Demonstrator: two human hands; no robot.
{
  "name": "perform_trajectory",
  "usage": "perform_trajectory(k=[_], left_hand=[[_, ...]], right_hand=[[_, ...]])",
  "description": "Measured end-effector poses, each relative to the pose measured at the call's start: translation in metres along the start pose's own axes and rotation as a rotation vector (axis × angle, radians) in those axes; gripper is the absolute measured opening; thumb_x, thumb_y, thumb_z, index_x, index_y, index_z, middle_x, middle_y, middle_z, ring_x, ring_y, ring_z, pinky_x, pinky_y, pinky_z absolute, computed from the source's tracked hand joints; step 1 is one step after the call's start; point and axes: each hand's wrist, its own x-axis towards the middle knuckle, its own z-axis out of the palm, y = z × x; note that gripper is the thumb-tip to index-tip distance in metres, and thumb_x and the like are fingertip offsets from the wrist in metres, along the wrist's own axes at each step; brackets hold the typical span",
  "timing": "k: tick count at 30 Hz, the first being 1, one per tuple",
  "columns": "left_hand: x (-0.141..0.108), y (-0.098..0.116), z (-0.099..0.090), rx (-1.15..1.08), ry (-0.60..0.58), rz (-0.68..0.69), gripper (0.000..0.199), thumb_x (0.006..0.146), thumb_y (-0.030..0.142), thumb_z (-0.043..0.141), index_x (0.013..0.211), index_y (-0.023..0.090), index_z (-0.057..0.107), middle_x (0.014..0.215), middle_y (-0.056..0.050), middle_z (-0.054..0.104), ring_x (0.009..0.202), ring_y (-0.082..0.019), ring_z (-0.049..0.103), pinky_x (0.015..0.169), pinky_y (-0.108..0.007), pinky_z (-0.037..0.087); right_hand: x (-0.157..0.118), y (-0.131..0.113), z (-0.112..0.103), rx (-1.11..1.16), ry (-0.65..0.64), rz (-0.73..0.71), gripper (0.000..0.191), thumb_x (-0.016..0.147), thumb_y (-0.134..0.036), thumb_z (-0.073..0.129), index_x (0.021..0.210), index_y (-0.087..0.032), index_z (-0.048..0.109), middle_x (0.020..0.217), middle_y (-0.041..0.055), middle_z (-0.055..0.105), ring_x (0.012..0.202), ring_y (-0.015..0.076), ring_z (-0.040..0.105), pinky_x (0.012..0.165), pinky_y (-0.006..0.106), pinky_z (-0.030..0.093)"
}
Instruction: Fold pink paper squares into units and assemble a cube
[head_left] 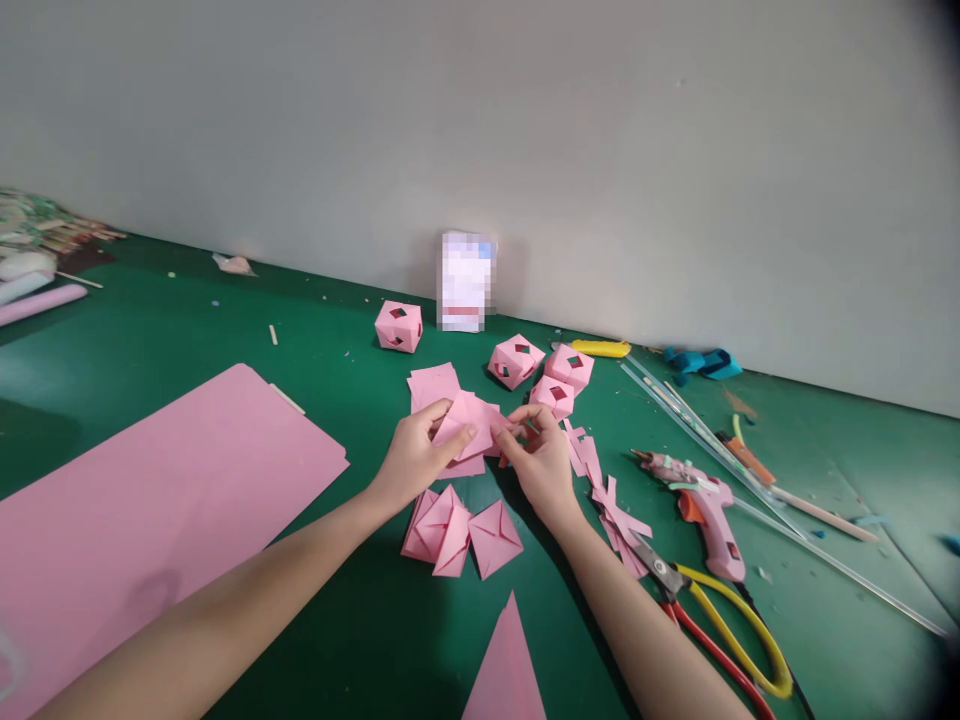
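Between thumb and fingers, my left hand (420,447) grips a pink paper square (463,422). My right hand (541,462) pinches the right corner of the same paper, its fingers curled. Beneath and behind the hands lie more pink paper sheets (433,384). Nearer to me, several folded pink squares (442,530) overlap in a small pile, with one folded square (496,538) at its right. Beyond my right hand stand three pink paper boxes with cut-out holes (516,360), and another such box (399,327) sits farther left.
Large pink sheets (172,510) cover the left side. On the right lie paper strips (619,515), scissors (720,610), a pink glue gun (701,510), clear glue sticks (690,435) and a yellow cutter (600,348). A blurred upright card or screen (465,282) leans on the wall. A pink paper triangle (507,670) lies closest.
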Motion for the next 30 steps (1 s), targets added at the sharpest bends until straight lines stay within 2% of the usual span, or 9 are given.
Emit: perform_trajectory(k=[3,7,10,18,22,27,30], left_hand=[[0.001,-0.002,0.000,0.039,0.032,0.021,0.041,0.086,0.041,0.068,0.065,0.021,0.040,0.060,0.007,0.035,0.058,-0.011,0.035,0.056,-0.026,0.027],[0.004,-0.004,-0.002,-0.034,0.029,0.028,0.024,0.090,0.040,0.064,0.080,0.019,0.061,0.072,0.002,0.058,0.069,-0.016,0.052,0.065,-0.027,0.038],[0.004,-0.003,-0.003,-0.072,0.032,0.044,0.017,0.091,0.035,0.063,0.092,0.019,0.067,0.088,-0.002,0.069,0.082,-0.018,0.060,0.076,-0.028,0.044],[0.003,-0.001,-0.002,-0.164,0.000,0.036,0.016,0.087,0.034,0.068,0.091,0.019,0.064,0.089,0.000,0.068,0.087,-0.018,0.065,0.078,-0.026,0.049],[0.003,0.000,-0.002,-0.166,-0.009,0.020,0.014,0.085,0.031,0.067,0.092,0.019,0.064,0.090,-0.001,0.070,0.088,-0.019,0.067,0.079,-0.027,0.051],[0.001,0.001,-0.002,-0.116,-0.029,0.031,0.015,0.085,0.031,0.068,0.091,0.018,0.063,0.087,-0.001,0.067,0.083,-0.018,0.065,0.075,-0.027,0.051],[0.001,-0.001,-0.001,-0.099,-0.015,0.033,0.024,0.083,0.033,0.071,0.101,0.018,0.064,0.097,-0.004,0.070,0.091,-0.020,0.068,0.081,-0.029,0.053]], right_hand=[[-0.001,-0.003,-0.001,-0.014,-0.037,-0.010,0.033,0.077,-0.043,0.081,0.079,-0.023,0.054,0.074,-0.0032,0.055,0.058,0.0113,0.051,0.048,0.024,0.043],[-0.003,-0.011,-0.003,-0.032,-0.168,-0.029,0.028,0.079,-0.043,0.081,0.082,-0.022,0.063,0.079,0.0000,0.062,0.068,0.0143,0.057,0.057,0.026,0.045],[-0.003,-0.014,-0.006,-0.010,-0.210,-0.014,0.027,0.084,-0.048,0.074,0.086,-0.022,0.071,0.084,0.0028,0.067,0.071,0.0158,0.058,0.061,0.028,0.047],[0.002,-0.008,-0.005,0.017,-0.171,0.040,0.033,0.073,-0.048,0.086,0.089,-0.023,0.074,0.076,0.0003,0.066,0.068,0.0152,0.057,0.060,0.028,0.046],[0.002,-0.007,-0.005,-0.036,-0.209,0.051,0.036,0.075,-0.052,0.084,0.094,-0.022,0.075,0.081,0.0024,0.069,0.072,0.0167,0.061,0.065,0.029,0.049],[0.003,-0.003,-0.005,-0.039,-0.219,0.052,0.036,0.077,-0.054,0.082,0.089,-0.021,0.073,0.084,0.0033,0.071,0.073,0.0174,0.062,0.065,0.030,0.049],[0.004,-0.004,-0.005,-0.032,-0.196,0.042,0.036,0.078,-0.056,0.080,0.085,-0.021,0.072,0.080,0.0026,0.070,0.070,0.0164,0.060,0.064,0.029,0.049]])
